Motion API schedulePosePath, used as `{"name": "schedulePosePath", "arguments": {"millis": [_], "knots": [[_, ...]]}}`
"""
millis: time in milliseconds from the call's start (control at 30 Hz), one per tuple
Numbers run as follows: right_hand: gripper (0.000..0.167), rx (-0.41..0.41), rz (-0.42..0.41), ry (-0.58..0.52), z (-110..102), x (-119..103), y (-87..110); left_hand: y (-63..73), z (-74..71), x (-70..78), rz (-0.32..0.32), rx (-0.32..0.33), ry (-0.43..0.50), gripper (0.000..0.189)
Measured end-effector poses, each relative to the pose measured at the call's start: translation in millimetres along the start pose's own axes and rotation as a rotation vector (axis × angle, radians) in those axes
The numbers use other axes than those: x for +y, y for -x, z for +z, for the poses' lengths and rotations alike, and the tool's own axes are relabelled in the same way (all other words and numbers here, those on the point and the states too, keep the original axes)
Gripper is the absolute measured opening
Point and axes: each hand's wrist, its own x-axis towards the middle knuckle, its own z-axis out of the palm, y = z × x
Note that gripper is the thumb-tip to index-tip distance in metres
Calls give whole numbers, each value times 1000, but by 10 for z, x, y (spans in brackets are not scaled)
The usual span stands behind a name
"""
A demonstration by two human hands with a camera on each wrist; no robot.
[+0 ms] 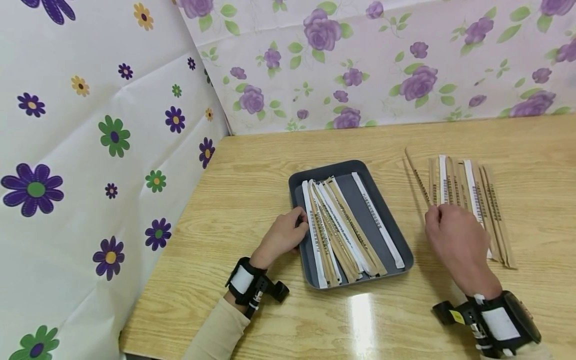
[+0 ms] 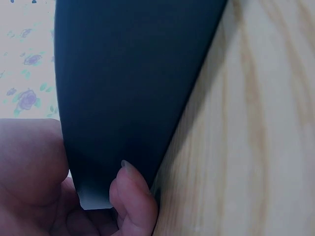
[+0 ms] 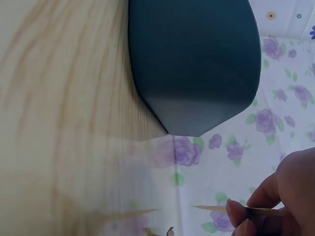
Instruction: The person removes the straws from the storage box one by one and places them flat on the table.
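While gripping the tray at its left side with the left hand, pinch one wrapped straw in the right hand, over the table beside the laid-out straws. Apparently mid-transfer; next, likely align and lower it.

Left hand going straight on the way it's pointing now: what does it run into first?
The left hand would first meet the left wall of the gray tray, which its fingers seem to touch. Past that, the leftmost white wrapped stick looks next, though depth is unclear.
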Motion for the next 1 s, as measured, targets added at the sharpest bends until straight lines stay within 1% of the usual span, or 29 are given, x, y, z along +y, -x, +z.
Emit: {"name": "schedulePosePath", "arguments": {"millis": [67,167,400,533,600,800,933,1000], "knots": [[46,-17,4,6,0,7,-2,-2,0,0,2,1,0,8],[46,-19,1,17,6,19,0,-3,1,0,3,1,-3,8],[48,-7,-35,47,9,52,6,4,-3,8,1,0,0,9],[49,-17,-58,68,-3,74,10,7,-7,11,4,0,-2,9],[50,-53,-59,79,-16,88,16,5,-7,11,5,0,-5,8],[51,-233,-5,116,-35,112,21,-2,-5,6,1,-1,-5,8],[49,-312,19,135,-24,125,15,2,-4,3,1,-2,-1,9],[47,-339,23,147,-22,138,13,5,-4,5,1,-3,-4,9]]}}
